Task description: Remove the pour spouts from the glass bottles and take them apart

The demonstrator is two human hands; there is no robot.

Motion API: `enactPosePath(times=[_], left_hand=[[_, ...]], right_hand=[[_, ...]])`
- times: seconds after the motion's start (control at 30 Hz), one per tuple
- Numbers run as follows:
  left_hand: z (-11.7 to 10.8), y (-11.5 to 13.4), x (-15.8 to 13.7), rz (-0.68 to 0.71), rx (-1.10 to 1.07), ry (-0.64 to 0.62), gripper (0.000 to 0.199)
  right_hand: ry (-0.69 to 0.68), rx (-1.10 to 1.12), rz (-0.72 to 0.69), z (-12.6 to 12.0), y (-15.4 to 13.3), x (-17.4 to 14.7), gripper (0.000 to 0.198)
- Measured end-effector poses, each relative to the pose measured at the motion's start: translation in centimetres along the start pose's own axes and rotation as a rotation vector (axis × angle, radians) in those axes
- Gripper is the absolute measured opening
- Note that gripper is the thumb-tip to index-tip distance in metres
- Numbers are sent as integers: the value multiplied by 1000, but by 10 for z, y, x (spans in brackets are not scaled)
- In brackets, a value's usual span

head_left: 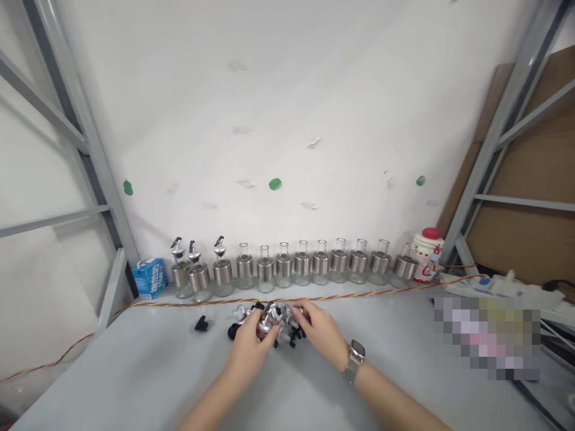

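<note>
Over a pile of loose pour spout parts [284, 336], both hands are at work on the grey tabletop. My left hand [248, 340] is closed around a silver-and-black bottle pour spout [266, 321], held with thumb and fingers at the left of the pile. At the pile's right side, my right hand [322, 330] has its thumb and forefinger brought together; what lies between them is too small to make out. The pile mixes black pieces, silver pieces and clear plastic ones. Apart from it, to the left, lies a single black piece [202, 324].
Several glass bottles with steel bands [284, 263] line the wall; the three leftmost bottles [222, 270] carry spouts. A blue carton [150, 279] stands left, a white-and-red jar [426, 256] right. A twisted red-yellow cord [350, 296] crosses before the bottles. White power strips [503, 288] lie at right.
</note>
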State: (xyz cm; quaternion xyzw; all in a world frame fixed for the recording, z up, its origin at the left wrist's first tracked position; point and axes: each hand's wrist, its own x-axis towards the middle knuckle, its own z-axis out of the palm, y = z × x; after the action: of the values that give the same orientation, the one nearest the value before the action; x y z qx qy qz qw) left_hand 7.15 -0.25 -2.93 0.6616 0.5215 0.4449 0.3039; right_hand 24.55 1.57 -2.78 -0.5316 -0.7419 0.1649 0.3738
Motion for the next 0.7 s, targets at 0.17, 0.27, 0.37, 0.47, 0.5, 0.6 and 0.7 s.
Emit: enactPosePath(times=[0.17,0.27,0.37,0.47,0.5,0.6,0.7], left_hand=[[-1,10,-8,129,294,-15,18],[0,10,-10,147,337,-26,14],[1,7,-10,147,320,-48,12],[2,5,-9,139,314,-35,13],[2,5,-9,138,323,-28,14],[2,9,-12,146,366,-38,16],[3,14,-15,159,399,-79,17]], right_hand=[[47,11,-218,-4,-14,-8,36],[-76,-111,-378,-5,-21,-14,49],[-146,-128,-456,-4,-24,-16,54],[-149,-86,-415,-4,-25,-17,48],[-139,-78,-389,-4,-26,-17,45],[-100,-84,-333,-3,-28,-18,41],[-70,-106,-337,-1,-29,-19,39]])
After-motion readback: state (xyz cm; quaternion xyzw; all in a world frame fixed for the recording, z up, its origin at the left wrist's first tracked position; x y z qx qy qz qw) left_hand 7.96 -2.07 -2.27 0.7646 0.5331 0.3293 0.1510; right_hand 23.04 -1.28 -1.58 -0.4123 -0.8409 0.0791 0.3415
